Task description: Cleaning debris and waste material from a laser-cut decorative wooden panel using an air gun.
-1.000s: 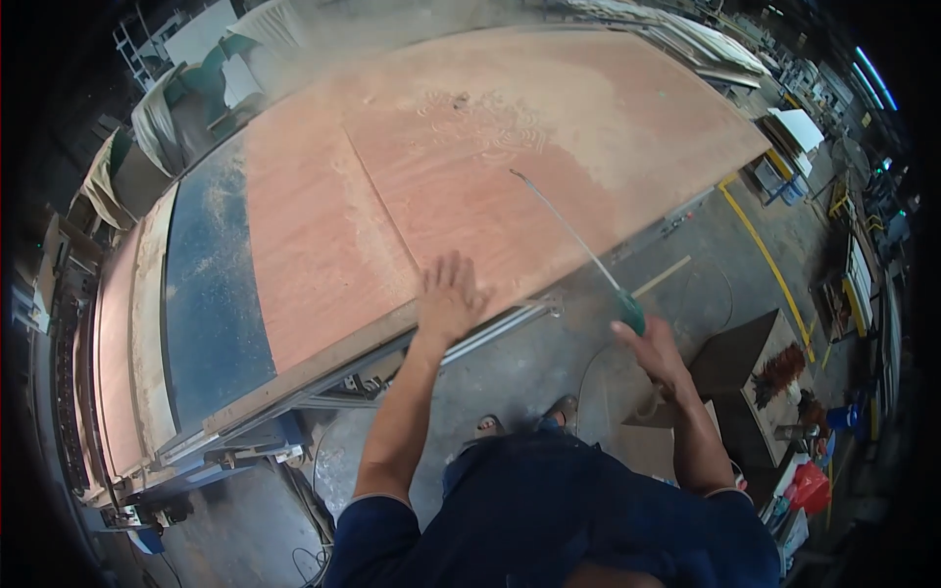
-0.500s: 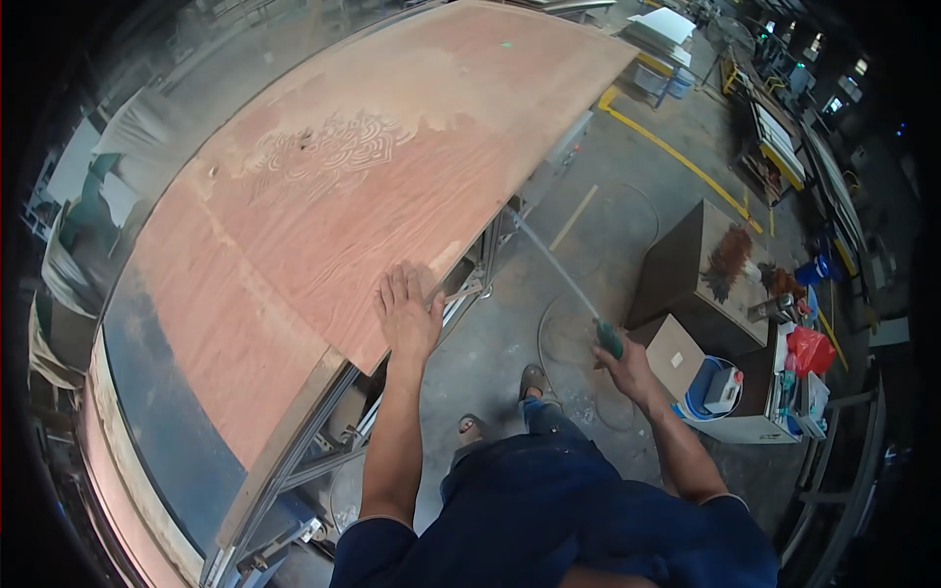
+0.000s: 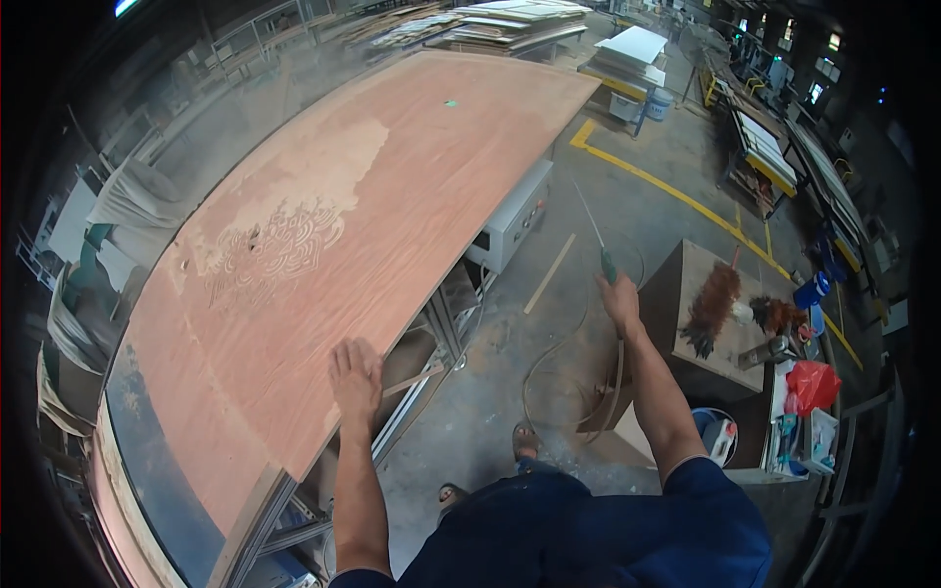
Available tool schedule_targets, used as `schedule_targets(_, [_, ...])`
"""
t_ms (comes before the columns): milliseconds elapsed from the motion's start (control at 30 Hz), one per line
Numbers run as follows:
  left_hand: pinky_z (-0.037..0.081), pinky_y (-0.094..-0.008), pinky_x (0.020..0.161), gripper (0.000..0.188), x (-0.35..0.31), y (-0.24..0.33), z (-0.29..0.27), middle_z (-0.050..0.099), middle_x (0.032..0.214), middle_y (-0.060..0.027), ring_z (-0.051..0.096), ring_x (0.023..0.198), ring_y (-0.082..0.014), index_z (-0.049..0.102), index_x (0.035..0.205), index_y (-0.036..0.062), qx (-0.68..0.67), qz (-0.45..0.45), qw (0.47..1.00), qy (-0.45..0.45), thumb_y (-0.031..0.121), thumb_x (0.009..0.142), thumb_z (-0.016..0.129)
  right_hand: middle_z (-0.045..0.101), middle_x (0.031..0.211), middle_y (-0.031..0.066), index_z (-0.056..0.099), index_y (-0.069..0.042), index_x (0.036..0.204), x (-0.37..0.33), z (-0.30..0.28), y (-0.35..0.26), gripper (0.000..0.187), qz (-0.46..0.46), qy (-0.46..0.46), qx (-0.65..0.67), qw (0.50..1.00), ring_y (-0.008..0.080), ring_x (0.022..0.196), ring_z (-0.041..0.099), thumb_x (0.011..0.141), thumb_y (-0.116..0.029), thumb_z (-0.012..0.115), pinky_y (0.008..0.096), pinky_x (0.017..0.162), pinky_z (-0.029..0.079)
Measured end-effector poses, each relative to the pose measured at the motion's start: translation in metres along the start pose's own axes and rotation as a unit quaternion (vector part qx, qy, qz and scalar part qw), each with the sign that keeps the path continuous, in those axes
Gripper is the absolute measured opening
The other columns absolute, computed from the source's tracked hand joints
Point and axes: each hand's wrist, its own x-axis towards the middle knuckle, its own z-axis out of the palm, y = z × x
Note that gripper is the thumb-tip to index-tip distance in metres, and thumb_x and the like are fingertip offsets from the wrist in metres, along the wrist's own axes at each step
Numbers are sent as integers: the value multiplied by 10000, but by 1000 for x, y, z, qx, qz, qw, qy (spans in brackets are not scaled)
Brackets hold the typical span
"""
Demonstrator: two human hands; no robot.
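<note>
A large reddish plywood sheet (image 3: 382,211) lies across the bench, with a carved curling pattern (image 3: 279,245) toward its left side. Pale dust (image 3: 328,162) covers the wood around and beyond the carving. My left hand (image 3: 356,377), slightly blurred, rests open on the sheet by its near right edge, fingers spread. Held out over the floor to the right of the bench, my right hand (image 3: 619,302) is wrapped round the green handle of an air blow gun (image 3: 608,263). Its long thin nozzle points away from me, and a hose (image 3: 619,377) hangs below.
Under the sheet's right edge sits a grey box (image 3: 515,220). A wooden cabinet (image 3: 676,294) at right carries feather dusters (image 3: 713,299) and a metal flask (image 3: 763,353). A red bag (image 3: 812,386) lies nearby. A wood strip (image 3: 551,274) and looping hose lie on the floor.
My view has shifted, showing more of the far end. The blow gun has swung from the sheet's edge out over the floor. My left hand remains on the sheet near its edge.
</note>
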Motion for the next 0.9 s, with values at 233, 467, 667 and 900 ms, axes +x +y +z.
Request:
schedule_targets(233, [278, -513, 1229, 682, 0, 8, -12, 440, 1570, -243, 348, 1487, -431, 489, 1488, -31, -31, -65, 997, -14, 458, 1021, 578, 705, 1032, 306, 686, -2, 1084, 164, -22, 17, 519, -27, 12, -26, 999, 507, 1043, 654, 941, -500, 659, 551, 846, 504])
schedule_targets(467, [280, -520, 1223, 669, 11, 15, -11, 444, 1561, -257, 353, 1480, -441, 501, 1480, -35, -36, -89, 995, -25, 438, 1015, 591, 677, 642, 138, 664, 26, 736, 276, -43, 2, 512, -34, 23, 55, 998, 226, 573, 667, 978, -425, 642, 387, 575, 503])
schedule_targets(667, [291, -509, 1223, 648, 78, 15, 12, 437, 1568, -253, 364, 1464, -454, 513, 1471, -33, -57, -65, 996, -19, 383, 986, 627, 671, 635, 101, 595, -14, 914, 202, -7, -88, 395, -75, -291, 105, 948, 172, 566, 650, 1010, -393, 650, 331, 551, 506])
schedule_targets(900, [290, -525, 1218, 701, 204, -3, 76, 399, 1609, -217, 354, 1473, -439, 460, 1527, 27, 17, -36, 999, 11, 475, 1003, 585, 652, 648, 82, 606, 4, 1094, 110, 84, -192, 378, -191, -382, 62, 902, 164, 601, 659, 1008, -359, 665, 359, 583, 512])
